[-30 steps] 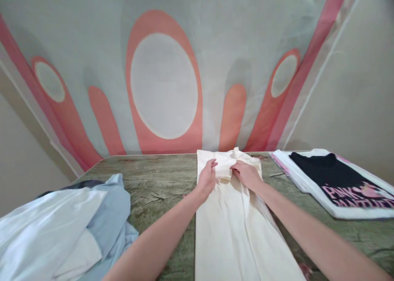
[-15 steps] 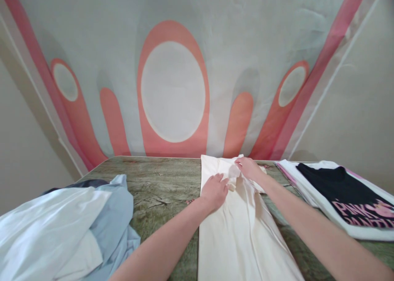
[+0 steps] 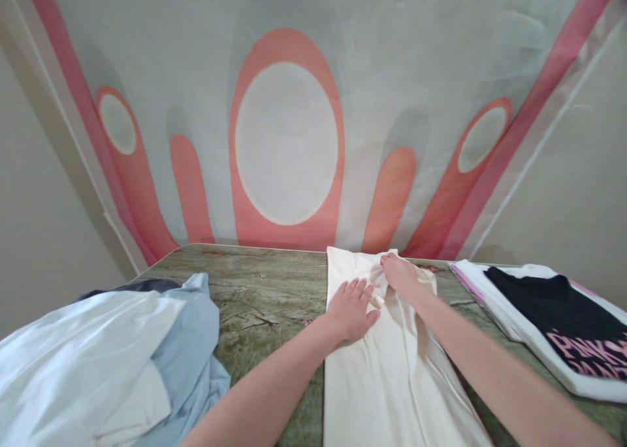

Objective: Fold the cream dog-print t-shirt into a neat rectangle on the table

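A cream garment [image 3: 392, 368] lies in a long folded strip down the middle of the green wood-grain table [image 3: 264, 297]. My left hand [image 3: 351, 308] rests flat on it, fingers stretched out, near the far end. Just beyond, my right hand [image 3: 399, 274] presses the cloth at the far end with fingers together and curled down; whether it pinches the fabric is unclear.
A heap of white and light blue clothes [image 3: 98, 362] fills the table's left side. A folded stack topped by a black shirt with pink print [image 3: 548, 319] sits at the right. A grey and coral patterned wall hanging [image 3: 287, 140] rises behind the table.
My left hand let go of the folded flap and came back to lie flat on the garment. My right hand pushed the flap toward the far end. The view shifted a little.
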Action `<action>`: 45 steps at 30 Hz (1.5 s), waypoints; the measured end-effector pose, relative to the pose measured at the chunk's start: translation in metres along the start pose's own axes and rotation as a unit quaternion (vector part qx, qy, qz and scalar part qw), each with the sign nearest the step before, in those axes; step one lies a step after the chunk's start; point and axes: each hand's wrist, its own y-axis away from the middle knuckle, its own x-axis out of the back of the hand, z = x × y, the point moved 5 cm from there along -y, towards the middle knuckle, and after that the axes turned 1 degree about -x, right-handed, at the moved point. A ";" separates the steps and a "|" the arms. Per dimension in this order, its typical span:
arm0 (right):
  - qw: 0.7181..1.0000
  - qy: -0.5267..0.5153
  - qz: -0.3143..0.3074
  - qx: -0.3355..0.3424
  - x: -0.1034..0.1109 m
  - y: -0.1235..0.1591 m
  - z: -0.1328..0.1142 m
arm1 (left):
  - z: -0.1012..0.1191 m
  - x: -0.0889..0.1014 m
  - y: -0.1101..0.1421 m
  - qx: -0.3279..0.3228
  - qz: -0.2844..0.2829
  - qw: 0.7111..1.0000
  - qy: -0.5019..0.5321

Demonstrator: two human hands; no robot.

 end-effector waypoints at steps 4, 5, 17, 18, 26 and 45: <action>1.000 -0.001 0.026 -0.002 0.009 0.007 -0.002 | 0.000 0.001 0.001 -0.006 -0.002 1.000 0.004; 0.999 -0.011 0.031 0.002 0.011 0.010 -0.002 | 0.000 0.001 0.001 -0.006 -0.001 1.000 0.006; 0.945 -0.289 -0.016 0.155 0.028 0.069 -0.019 | -0.001 -0.001 -0.002 0.000 0.033 0.999 0.010; 0.943 -0.293 -0.019 0.158 0.027 0.072 -0.021 | -0.001 -0.001 -0.001 -0.001 0.034 0.999 0.009; 0.956 -0.246 -0.009 0.158 0.016 0.076 -0.024 | -0.001 -0.001 -0.001 -0.004 0.031 1.000 0.002; 0.910 -0.305 -0.101 0.261 0.038 0.080 -0.011 | 0.007 0.020 0.003 0.015 0.084 0.996 0.021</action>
